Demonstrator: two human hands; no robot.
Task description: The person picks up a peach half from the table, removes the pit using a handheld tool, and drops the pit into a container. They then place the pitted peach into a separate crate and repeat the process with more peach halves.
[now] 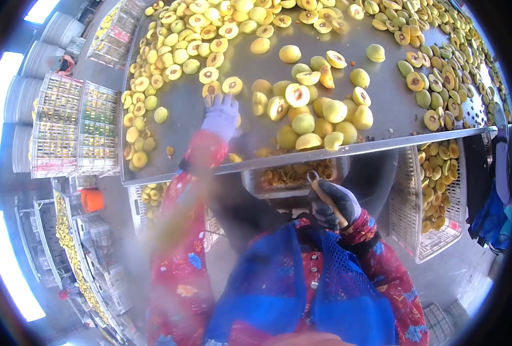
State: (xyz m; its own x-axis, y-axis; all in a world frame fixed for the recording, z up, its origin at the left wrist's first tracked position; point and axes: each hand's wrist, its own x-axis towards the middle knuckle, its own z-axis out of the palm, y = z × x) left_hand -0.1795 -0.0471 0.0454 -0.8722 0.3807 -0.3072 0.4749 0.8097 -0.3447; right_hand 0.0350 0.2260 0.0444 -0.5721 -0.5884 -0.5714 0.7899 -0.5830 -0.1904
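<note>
My left hand (pixel 221 117), in a pale lavender glove, reaches over the metal table with its fingers stretched out. Its fingertips are at a halved yellow peach (pixel 211 89); whether they touch it is unclear. Close by lies another peach half (pixel 232 86), its brown pit cavity showing. In front of my chest, my right hand (pixel 334 205), gloved in black and lavender, is closed around a wooden-handled coring tool (pixel 328 202) with a curved metal loop at its tip. Right of my left hand sits a pile of whole and halved peaches (pixel 311 109).
The metal table (pixel 181 124) ends in a raised front rim, with more peach halves at its left and right. Below that rim stands a bin of brownish scraps (pixel 293 176). A white crate of halves (pixel 409 202) is at right; stacked crates (pixel 74 124) stand at left.
</note>
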